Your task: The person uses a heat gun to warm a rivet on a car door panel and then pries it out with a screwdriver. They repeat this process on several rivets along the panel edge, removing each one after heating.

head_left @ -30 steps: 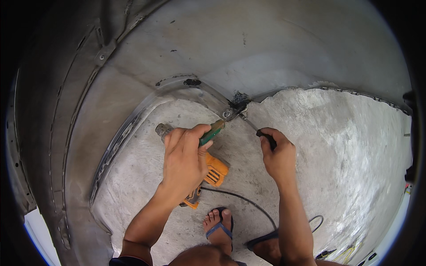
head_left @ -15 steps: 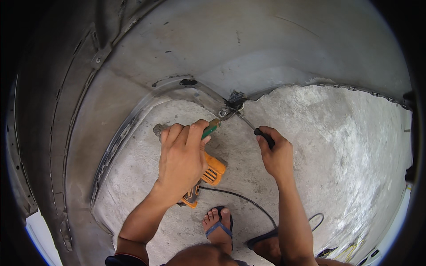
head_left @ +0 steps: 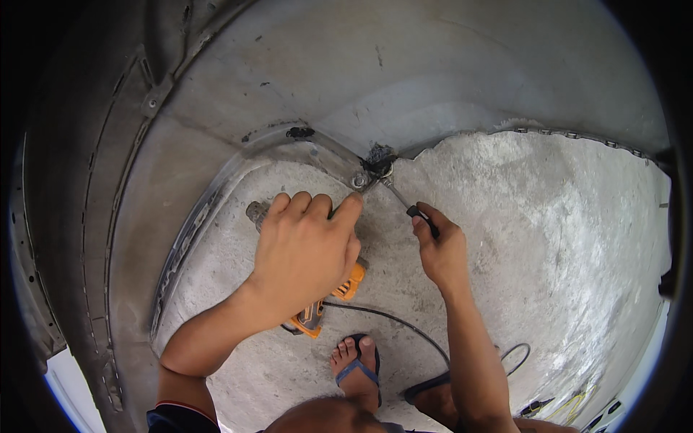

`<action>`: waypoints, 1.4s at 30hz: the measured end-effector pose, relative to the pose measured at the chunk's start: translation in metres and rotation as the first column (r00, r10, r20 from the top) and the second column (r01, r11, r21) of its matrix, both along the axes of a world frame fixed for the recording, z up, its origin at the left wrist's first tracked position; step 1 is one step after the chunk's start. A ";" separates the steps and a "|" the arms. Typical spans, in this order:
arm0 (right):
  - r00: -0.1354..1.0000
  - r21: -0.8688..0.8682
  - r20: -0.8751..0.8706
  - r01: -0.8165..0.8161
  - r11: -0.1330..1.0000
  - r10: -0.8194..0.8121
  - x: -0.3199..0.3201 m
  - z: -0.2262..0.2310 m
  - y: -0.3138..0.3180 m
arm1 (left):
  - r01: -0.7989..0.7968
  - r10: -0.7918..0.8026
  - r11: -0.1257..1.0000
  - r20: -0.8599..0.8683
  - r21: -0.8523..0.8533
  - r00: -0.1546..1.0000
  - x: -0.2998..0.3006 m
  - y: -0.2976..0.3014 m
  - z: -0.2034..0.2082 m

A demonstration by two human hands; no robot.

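Pinched in my right hand (head_left: 442, 252) is a screwdriver (head_left: 423, 219) with a black handle. Its metal shaft points up and left, its tip end against the edge of the grey sheet-metal panel (head_left: 462, 65), beside a black smeared patch (head_left: 380, 159). My left hand (head_left: 303, 252) is closed just left of that spot, back of the hand up. The green-handled tool it held half a second ago is almost wholly covered by the fingers now. Near my left fingertips, a round bolt or nut (head_left: 359, 180) sits on the panel's lip.
An orange and black power tool (head_left: 312, 317) with a black cord (head_left: 390, 317) lies on the concrete floor (head_left: 563, 238), partly under my left hand. My sandalled foot (head_left: 355, 364) stands close to the cord. A curved metal flange (head_left: 198, 224) rises at left.
My left hand has turned and shifted slightly right, its knuckles higher, so the green handle is covered. The right hand and screwdriver have moved slightly left. The view has shifted a little.
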State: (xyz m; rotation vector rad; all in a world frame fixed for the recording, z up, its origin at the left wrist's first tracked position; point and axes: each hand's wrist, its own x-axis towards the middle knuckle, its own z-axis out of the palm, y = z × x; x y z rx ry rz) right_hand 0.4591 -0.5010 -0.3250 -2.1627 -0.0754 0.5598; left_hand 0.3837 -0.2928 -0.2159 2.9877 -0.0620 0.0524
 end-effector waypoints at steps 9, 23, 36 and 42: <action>0.998 0.025 -0.050 -0.035 0.999 0.036 0.009 -0.009 -0.007 | 0.037 -0.036 0.999 -0.116 0.008 0.993 0.019 0.008 0.010; 0.995 0.017 -0.096 -0.015 1.000 0.017 0.005 -0.012 -0.009 | -0.044 0.043 0.993 -0.012 -0.113 0.999 0.021 0.008 0.012; 0.985 0.147 -0.169 0.013 0.989 0.012 -0.010 -0.034 -0.012 | -0.046 0.041 0.996 -0.070 -0.081 0.997 0.021 0.011 0.007; 0.995 -0.014 0.009 -0.103 0.995 0.103 -0.010 -0.045 -0.009 | -0.001 0.000 1.000 -0.095 -0.012 0.996 0.025 0.010 0.010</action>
